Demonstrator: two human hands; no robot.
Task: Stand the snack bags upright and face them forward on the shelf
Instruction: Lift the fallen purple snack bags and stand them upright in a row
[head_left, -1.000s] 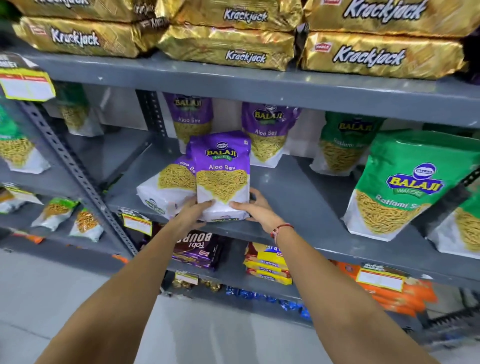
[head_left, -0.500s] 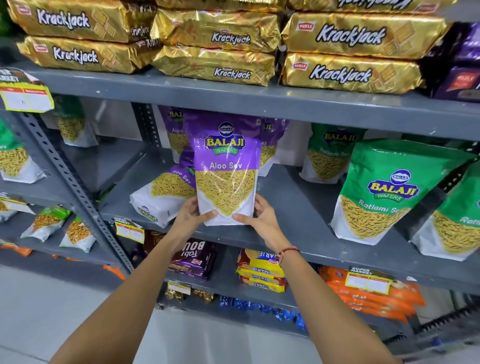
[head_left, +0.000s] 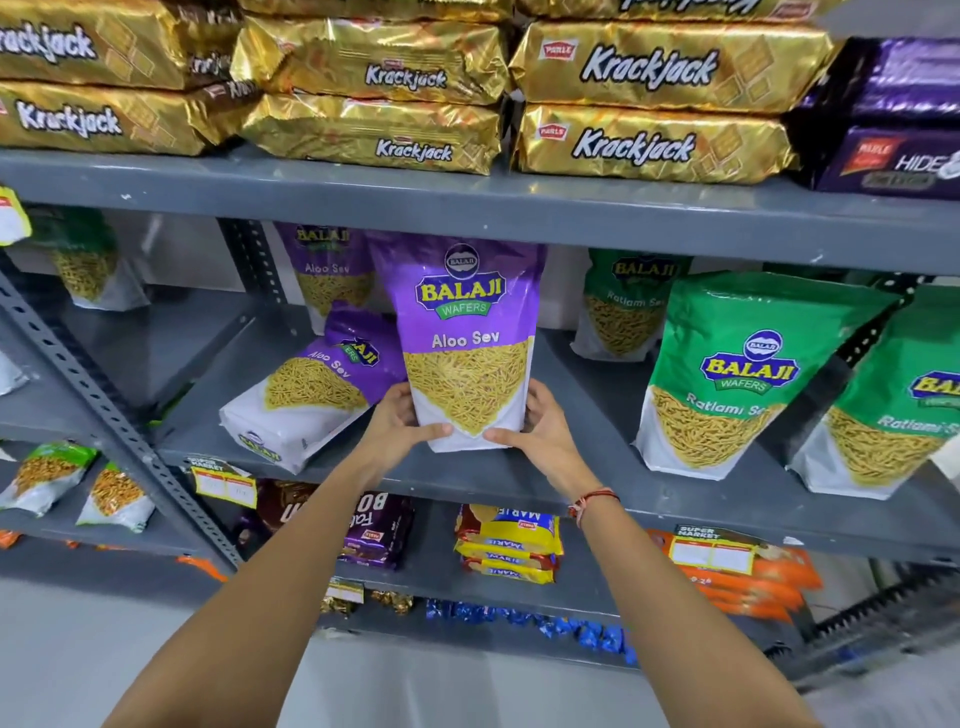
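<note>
Held Aloo Sev bag (head_left: 465, 343) hides most of a purple bag behind it. Right of it, outermost green bag (head_left: 893, 410) cut by frame edge. Price tag (head_left: 226, 482) print below-left unreadable.

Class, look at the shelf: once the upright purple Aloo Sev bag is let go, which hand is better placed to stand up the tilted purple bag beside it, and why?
Probably the left hand: the tilted Aloo Sev bag lies directly to its left, while the right hand is across the upright bag.
</note>
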